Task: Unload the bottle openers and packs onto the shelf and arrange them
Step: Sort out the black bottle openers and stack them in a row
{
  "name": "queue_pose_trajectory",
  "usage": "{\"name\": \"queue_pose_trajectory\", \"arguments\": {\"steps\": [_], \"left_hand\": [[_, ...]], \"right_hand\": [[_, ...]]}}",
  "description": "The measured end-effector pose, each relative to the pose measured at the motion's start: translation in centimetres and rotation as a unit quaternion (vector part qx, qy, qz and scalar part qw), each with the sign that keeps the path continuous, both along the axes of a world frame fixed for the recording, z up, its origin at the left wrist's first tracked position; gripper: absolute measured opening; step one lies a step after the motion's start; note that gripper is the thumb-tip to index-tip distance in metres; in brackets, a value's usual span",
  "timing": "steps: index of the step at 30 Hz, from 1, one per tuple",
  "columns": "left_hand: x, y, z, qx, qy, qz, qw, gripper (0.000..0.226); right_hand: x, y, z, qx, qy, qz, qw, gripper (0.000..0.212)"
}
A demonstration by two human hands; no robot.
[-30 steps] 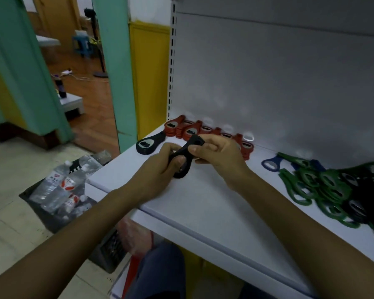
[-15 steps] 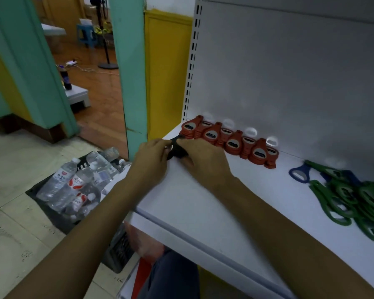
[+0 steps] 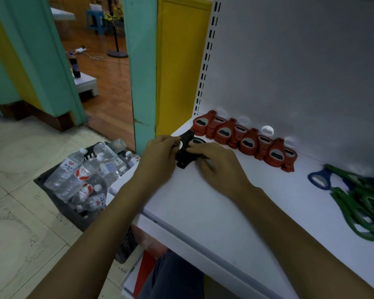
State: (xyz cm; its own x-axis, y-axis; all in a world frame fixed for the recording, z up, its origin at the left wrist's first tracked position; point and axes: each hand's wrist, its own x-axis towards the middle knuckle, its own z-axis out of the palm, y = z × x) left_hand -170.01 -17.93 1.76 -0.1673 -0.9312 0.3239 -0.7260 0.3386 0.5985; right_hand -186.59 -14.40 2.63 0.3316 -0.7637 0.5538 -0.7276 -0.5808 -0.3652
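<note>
Left hand [image 3: 160, 156] and right hand [image 3: 214, 165] gripped black openers [image 3: 185, 157] on shelf [image 3: 225, 212], just left of red row [image 3: 246, 141], already lined up. Green-blue pile [image 3: 358, 203] right of red row looked unsorted; no packs seen.

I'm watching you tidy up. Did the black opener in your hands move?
Yes. The black opener went left and back: from in front of the red openers to beside that row's left end.
</note>
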Motion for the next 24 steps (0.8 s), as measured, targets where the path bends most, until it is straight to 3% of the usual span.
{"name": "queue_pose_trajectory", "arguments": {"steps": [4, 6, 9, 14, 24], "left_hand": [[0.0, 0.2, 0.3, 0.008, 0.032, 0.001, 0.999, 0.032], [0.0, 0.8, 0.4, 0.024, 0.04, -0.015, 0.999, 0.049], [0.1, 1.2, 0.2, 0.009, -0.024, -0.048, 0.999, 0.072], [0.1, 1.2, 0.1, -0.028, -0.007, -0.055, 0.998, 0.055], [0.1, 1.4, 0.2, -0.058, -0.012, -0.057, 0.997, 0.043]], "right_hand": [[-0.4, 0.1, 0.0, -0.029, -0.088, -0.089, 0.992, 0.03], [-0.8, 0.1, 0.0, -0.001, -0.105, -0.142, 0.984, 0.025], [-1.0, -0.2, -0.2, 0.06, -0.072, -0.184, 0.978, 0.027], [-0.7, -0.8, -0.3, 0.107, 0.024, -0.196, 0.975, 0.024], [-0.6, -0.9, -0.1, 0.104, 0.033, -0.204, 0.973, 0.023]]}}
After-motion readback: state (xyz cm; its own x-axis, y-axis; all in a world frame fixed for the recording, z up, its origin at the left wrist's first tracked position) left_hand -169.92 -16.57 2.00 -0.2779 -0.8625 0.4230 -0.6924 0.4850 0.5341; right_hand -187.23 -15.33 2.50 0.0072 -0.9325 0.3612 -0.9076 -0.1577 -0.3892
